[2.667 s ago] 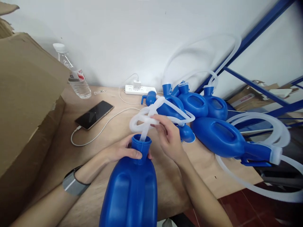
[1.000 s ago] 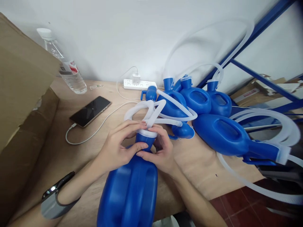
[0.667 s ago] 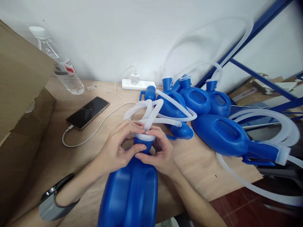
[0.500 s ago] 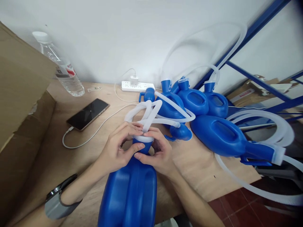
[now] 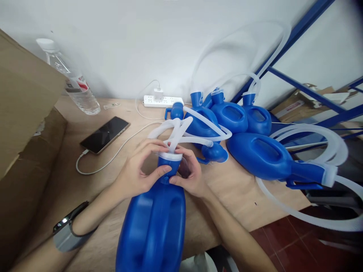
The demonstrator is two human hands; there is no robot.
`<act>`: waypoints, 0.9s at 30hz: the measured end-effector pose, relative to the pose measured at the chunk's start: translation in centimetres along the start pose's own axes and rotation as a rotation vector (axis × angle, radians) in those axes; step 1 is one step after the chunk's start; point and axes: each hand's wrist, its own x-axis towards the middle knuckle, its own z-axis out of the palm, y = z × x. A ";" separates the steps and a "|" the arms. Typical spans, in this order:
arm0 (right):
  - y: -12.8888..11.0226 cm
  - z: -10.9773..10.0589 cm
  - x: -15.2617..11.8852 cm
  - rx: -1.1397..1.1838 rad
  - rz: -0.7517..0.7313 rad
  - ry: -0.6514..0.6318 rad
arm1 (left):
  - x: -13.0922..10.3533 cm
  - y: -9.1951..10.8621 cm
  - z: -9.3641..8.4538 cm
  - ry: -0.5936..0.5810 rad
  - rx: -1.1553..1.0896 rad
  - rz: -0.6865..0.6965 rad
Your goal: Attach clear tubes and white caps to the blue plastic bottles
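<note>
A blue plastic urinal bottle (image 5: 151, 223) lies in front of me, its neck pointing away. Its mouth carries a translucent white cap (image 5: 170, 155), out of which a ribbed white hose (image 5: 178, 138) rises and loops back. My left hand (image 5: 143, 166) holds the neck from the left, thumb on the blue wall and fingers over the cap's rim. From the right, my right hand (image 5: 189, 170) grips the same neck, thumb low and fingers bent at the cap. Some fingertips are hidden behind the cap and hose.
Several more blue bottles (image 5: 259, 156) with coiled hoses stand or lie to the right. A power strip (image 5: 147, 101) sits by the wall. A phone (image 5: 104, 135) on its cable, a water bottle (image 5: 85, 99) and a cardboard box (image 5: 25, 94) are left. A blue metal frame (image 5: 303, 88) rises right.
My fingers have shifted slightly around the cap, and more of its rim and the neck shows now. The view has moved a little; the surrounding things stay put.
</note>
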 end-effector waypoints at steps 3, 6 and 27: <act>0.3 0.3 -0.1 -0.001 0.007 0.029 | 0.3 0.3 -0.2 -0.026 0.069 0.049; 0.5 0.6 -0.2 -0.004 -0.025 0.062 | 0.4 0.5 -0.2 -0.034 0.102 0.079; -0.8 1.3 0.1 0.152 -0.107 0.134 | 0.2 -0.4 0.9 0.022 -0.117 0.066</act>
